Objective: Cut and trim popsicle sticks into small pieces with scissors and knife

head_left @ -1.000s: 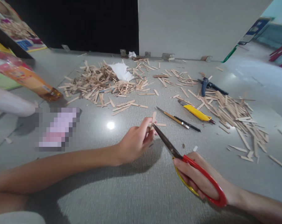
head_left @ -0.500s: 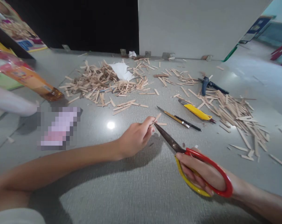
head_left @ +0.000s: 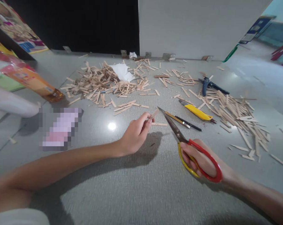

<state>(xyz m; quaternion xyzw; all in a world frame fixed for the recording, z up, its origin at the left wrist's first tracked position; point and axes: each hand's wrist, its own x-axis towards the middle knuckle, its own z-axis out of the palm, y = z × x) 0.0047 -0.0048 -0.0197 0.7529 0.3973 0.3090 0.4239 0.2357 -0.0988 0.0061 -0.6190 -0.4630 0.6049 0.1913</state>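
My left hand pinches a short wooden stick between thumb and fingers, its free end pointing up and right. My right hand is closed around the handles of a pair of scissors, one handle red and the other yellow. The dark blades look closed, and their tip lies a little right of the held stick, apart from it. Another wooden stick lies on the surface just beyond my left hand. Near the scissors' tip rest a craft knife and a black pen-like tool.
A heap of wooden sticks with white paper lies at the back left. More sticks spread at right, beside a yellow box cutter and dark blue clippers. A bottle and a blurred-out rectangular object are at left.
The scissors have moved away from the held stick, up and to the right, and their blades look more closed. My left hand has tilted slightly, still holding the stick.
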